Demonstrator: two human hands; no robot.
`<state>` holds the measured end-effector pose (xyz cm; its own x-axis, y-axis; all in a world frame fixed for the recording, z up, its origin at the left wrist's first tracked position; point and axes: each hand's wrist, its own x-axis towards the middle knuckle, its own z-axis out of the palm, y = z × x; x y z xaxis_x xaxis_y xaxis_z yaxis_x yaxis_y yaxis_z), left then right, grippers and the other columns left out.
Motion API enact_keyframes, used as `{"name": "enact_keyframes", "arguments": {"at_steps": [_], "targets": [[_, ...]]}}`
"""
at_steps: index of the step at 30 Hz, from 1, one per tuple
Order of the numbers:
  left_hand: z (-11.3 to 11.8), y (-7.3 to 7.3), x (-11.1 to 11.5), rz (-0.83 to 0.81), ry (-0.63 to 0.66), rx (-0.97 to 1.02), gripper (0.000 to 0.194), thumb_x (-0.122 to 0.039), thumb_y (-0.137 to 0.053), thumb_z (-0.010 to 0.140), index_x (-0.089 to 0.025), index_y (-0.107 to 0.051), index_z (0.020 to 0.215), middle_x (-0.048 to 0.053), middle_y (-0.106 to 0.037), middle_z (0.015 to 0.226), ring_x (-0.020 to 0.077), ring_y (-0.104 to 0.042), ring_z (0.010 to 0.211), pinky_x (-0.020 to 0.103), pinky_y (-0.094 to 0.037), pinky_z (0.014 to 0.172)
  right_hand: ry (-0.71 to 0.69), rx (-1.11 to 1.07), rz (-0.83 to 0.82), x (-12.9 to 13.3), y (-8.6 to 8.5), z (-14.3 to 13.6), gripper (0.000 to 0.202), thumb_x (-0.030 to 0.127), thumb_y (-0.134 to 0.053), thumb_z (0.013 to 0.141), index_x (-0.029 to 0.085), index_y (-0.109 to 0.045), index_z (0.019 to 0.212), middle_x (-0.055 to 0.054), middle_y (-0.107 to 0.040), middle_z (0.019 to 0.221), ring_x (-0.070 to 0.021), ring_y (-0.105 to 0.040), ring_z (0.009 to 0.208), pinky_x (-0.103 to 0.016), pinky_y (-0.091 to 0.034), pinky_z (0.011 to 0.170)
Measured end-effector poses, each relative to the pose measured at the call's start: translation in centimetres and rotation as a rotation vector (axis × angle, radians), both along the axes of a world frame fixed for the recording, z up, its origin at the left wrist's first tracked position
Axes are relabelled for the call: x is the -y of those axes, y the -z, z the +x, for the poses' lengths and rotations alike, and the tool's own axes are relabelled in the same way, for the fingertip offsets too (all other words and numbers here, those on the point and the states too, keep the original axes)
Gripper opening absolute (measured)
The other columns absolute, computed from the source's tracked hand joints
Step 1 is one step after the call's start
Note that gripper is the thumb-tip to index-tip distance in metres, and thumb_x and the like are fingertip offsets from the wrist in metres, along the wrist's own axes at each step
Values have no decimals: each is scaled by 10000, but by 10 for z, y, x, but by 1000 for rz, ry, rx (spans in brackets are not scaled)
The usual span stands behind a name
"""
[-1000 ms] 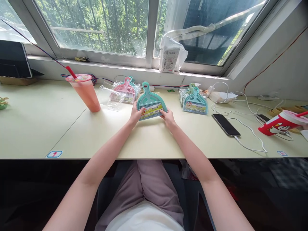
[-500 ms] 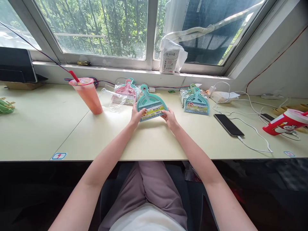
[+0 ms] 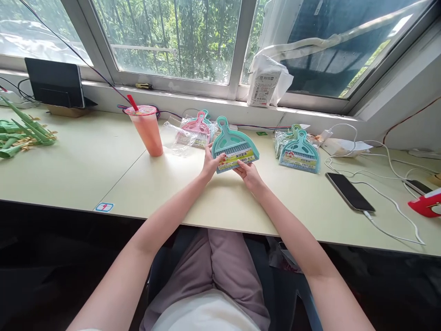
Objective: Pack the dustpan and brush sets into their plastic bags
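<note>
A teal dustpan and brush set (image 3: 234, 143) with a yellow label is held up over the table, its handle pointing away from me. My left hand (image 3: 211, 163) grips its left lower corner, thumb on the front. My right hand (image 3: 248, 174) holds the lower edge near the right, fingers against the label. Behind it on the left lie a pink set (image 3: 196, 130) and a teal one, beside a clear plastic wrapper (image 3: 176, 138). Farther right, a wrapped blue-teal set (image 3: 300, 154) rests against other wrapped sets.
A cup with a red straw (image 3: 148, 131) stands left of my hands. On the right are a phone (image 3: 349, 191) with white cables and a red cup (image 3: 427, 203). Green stalks (image 3: 25, 133) and a tablet (image 3: 54, 85) are at the far left.
The view has turned left, bringing more of the green stalks into sight. My right hand has shifted inward along the dustpan's lower edge, and the set is tilted a little differently.
</note>
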<state>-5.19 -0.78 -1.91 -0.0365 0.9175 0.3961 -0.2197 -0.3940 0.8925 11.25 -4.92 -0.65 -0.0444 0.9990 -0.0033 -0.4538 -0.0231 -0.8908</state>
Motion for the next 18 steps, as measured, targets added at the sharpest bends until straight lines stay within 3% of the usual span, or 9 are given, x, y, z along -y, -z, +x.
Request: {"name": "enact_keyframes", "arguments": {"at_steps": [6,8,10,12,14,16,18], "targets": [[1,2,-5,-43,34,-91,719,-509,-786,697,-223,-388,1223,88,-600,1144,263,-623,1099,455,-514,961,86,-2,-17,-2,1,4,209,145,-733,732,197,-643,913,-26,-764,949,-209,-724,992,-375,-582,978],[-3,0,-9,-100,81,-161,647,-573,-678,784,-214,-408,1250,96,-607,1119,260,-650,1018,461,-552,879,122,-3,-25,-4,1,7,201,119,-714,737,193,-640,909,-31,-763,939,-212,-721,1005,-369,-587,971],[-13,-3,-13,-139,49,-254,548,-590,-511,888,-212,-437,1279,105,-608,1101,250,-664,927,455,-578,789,154,-5,-21,-5,1,11,190,103,-695,746,188,-639,906,-35,-761,939,-210,-723,998,-362,-592,962],[-28,-5,-18,-93,-154,-401,444,-487,-458,934,-202,-485,1274,129,-592,1147,266,-647,971,465,-571,819,177,-7,-10,-7,1,16,183,98,-685,753,184,-640,909,-35,-760,935,-203,-727,973,-356,-596,953],[-47,-7,-22,5,-447,-585,364,-299,-497,908,-178,-533,1249,169,-534,1273,314,-558,1176,482,-518,947,189,-9,-2,-8,0,20,190,96,-682,756,185,-641,920,-31,-760,923,-196,-732,947,-355,-599,944],[-64,-7,-25,26,-667,-757,422,-145,-495,849,-149,-546,1267,203,-433,1411,350,-402,1352,498,-463,1022,199,-11,-3,-9,0,23,202,91,-684,755,186,-641,928,-27,-761,908,-194,-734,927,-356,-604,931],[-75,-8,-26,-59,-761,-936,527,-60,-480,803,-107,-515,1327,234,-391,1456,364,-356,1388,513,-430,1046,208,-16,-4,-9,0,25,205,88,-690,754,185,-643,927,-27,-761,900,-195,-737,913,-355,-609,918]]}}
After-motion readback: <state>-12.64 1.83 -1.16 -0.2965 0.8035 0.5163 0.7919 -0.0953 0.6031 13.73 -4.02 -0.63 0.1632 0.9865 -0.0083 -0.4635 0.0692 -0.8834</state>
